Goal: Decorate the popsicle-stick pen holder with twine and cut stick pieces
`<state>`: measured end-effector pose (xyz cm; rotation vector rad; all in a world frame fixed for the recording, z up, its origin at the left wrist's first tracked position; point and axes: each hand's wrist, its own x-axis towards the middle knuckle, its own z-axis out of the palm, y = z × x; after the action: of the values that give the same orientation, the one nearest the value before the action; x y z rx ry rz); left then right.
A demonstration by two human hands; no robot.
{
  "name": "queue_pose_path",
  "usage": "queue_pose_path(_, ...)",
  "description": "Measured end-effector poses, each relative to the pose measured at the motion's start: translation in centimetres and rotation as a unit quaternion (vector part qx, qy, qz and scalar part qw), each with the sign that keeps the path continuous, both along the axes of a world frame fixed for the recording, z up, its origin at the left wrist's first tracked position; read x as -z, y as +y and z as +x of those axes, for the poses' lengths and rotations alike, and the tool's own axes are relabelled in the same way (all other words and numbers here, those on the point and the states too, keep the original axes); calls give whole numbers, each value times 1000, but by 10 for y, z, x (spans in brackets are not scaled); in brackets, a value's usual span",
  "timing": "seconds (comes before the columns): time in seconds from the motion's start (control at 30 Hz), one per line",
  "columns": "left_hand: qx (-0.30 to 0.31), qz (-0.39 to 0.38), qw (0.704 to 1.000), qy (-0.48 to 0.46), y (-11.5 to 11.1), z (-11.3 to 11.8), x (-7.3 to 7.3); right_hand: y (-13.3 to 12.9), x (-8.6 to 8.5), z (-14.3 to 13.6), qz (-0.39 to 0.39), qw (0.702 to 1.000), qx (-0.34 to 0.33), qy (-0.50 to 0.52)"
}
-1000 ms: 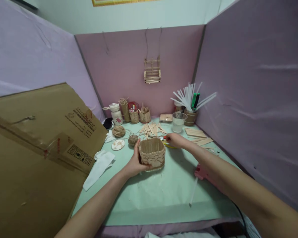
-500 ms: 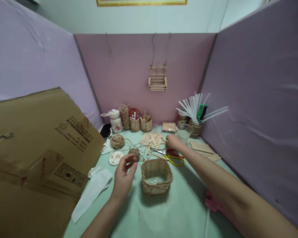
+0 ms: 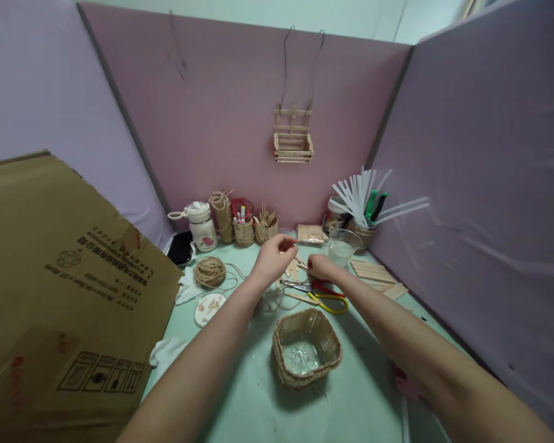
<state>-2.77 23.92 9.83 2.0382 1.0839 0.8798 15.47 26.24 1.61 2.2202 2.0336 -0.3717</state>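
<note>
A small woven basket [image 3: 284, 363] with a clear glass bottom stands on the green table in front of me, and neither hand touches it. My left hand [image 3: 273, 258] hovers over the pile of wooden craft sticks [image 3: 293, 271] with bent fingers and nothing visible in it. My right hand [image 3: 322, 266] rests with its fingertips down at the same pile, right behind the yellow-and-red scissors [image 3: 327, 296]. Whether it grips a stick is hidden by the fingers.
A large cardboard sheet [image 3: 50, 277] leans at the left. Behind the hands are a twine ball [image 3: 210, 271], a white dish [image 3: 208, 308], a bottle [image 3: 200, 225], small pots [image 3: 244, 231], a plastic cup [image 3: 342, 247], a pot of white straws [image 3: 361, 212] and flat sticks [image 3: 373, 271]. Purple partitions enclose the table.
My left hand let go of the basket and moved forward to the stick pile beside my right hand. The view tilted down, so the basket now lies nearer to me.
</note>
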Motion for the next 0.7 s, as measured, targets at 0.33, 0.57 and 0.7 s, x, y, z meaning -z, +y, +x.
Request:
queue_pose_path(0.33, 136, -105, 969, 180, 74, 55, 65, -16, -3, 5, 18, 1000, 1, 23)
queue_pose_path(0.57, 98, -232, 966, 59, 74, 50, 69, -25, -23, 31, -17, 993, 1, 114)
queue_pose_path(0.7, 49, -314, 947, -46, 58, 56, 48, -29, -39, 38, -4, 981, -33, 190)
